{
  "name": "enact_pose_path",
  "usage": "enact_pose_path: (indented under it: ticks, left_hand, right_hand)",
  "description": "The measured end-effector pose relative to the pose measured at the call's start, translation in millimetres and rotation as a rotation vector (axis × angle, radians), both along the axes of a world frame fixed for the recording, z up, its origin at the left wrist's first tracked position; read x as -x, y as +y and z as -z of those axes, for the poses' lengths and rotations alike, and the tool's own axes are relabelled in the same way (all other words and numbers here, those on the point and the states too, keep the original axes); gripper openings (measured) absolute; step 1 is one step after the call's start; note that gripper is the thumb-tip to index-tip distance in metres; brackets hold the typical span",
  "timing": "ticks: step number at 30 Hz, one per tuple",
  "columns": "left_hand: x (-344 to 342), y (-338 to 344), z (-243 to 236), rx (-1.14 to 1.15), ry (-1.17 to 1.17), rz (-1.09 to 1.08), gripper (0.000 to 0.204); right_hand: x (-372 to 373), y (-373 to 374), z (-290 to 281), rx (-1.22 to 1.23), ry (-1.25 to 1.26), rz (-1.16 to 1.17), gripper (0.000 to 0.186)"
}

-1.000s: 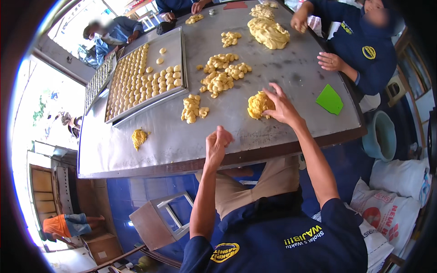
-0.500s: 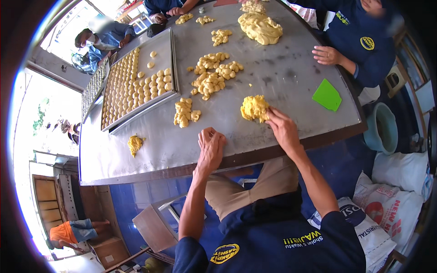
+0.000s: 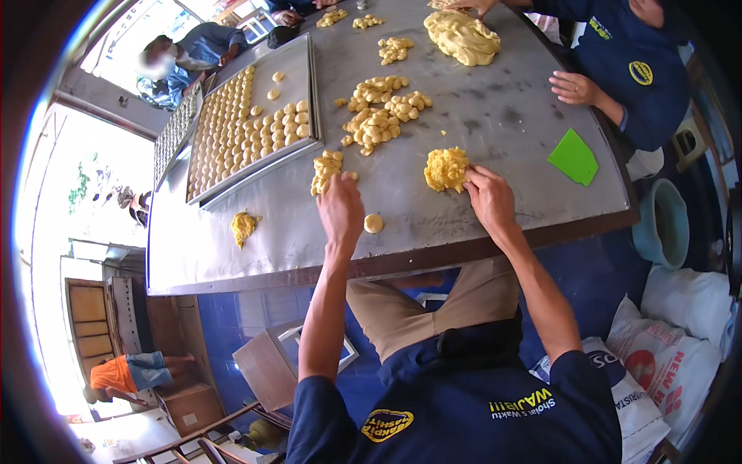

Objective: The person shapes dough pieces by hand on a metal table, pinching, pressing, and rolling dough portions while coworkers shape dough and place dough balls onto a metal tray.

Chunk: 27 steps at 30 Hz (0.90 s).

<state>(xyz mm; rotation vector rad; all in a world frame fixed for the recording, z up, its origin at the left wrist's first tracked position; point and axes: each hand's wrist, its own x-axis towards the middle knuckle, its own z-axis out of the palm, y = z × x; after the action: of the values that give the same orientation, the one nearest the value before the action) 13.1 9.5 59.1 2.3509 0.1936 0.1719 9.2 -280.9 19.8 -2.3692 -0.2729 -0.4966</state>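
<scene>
My left hand [image 3: 341,210] reaches over the near end of a small pile of pale dough pieces [image 3: 326,164]. Its fingers are curled and their tips are hidden against the pile. A smooth, round dough ball [image 3: 373,223] lies on the metal table just right of that hand. My right hand [image 3: 491,201] pinches the right edge of a crumbly yellow clump of filling [image 3: 446,169], which rests on the table. Farther left sits a smaller yellow clump [image 3: 243,228], apart from both hands.
A tray [image 3: 311,85] with rows of dough balls stands left, another tray [image 3: 171,139] beyond it. More dough pieces [image 3: 379,124] and a large dough mass [image 3: 462,39] lie farther back. A green scraper [image 3: 573,158] is at right, near a co-worker's hand [image 3: 576,88].
My left hand has moved forward and left from the table's near side to the dough pile, leaving the round ball in sight. The right hand stays at the yellow clump. The view has shifted slightly.
</scene>
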Motion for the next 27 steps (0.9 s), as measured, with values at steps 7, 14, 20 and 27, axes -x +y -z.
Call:
enact_pose_path:
  ticks: [7,14,20,27]
  left_hand:
    - [2.1,17.8,46.5,-0.381,-0.235,0.006,0.032]
    - [69.5,20.8,2.4,0.135,0.304,0.304,0.04]
    - [3.3,52.0,22.7,-0.202,-0.527,-0.101,0.044]
    - [-31.0,36.1,45.2,-0.585,-0.416,0.136,0.019]
  right_hand:
    - [3.8,7.2,12.3,-0.023,-0.041,-0.056,0.037]
    - [-3.3,-16.6,16.5,0.114,-0.11,-0.03,0.049]
    - [-32.7,-9.0,-17.5,0.33,-0.036,-0.247,0.011]
    - [-123.8,-6.6,-41.3,0.395,0.069,-0.232,0.027]
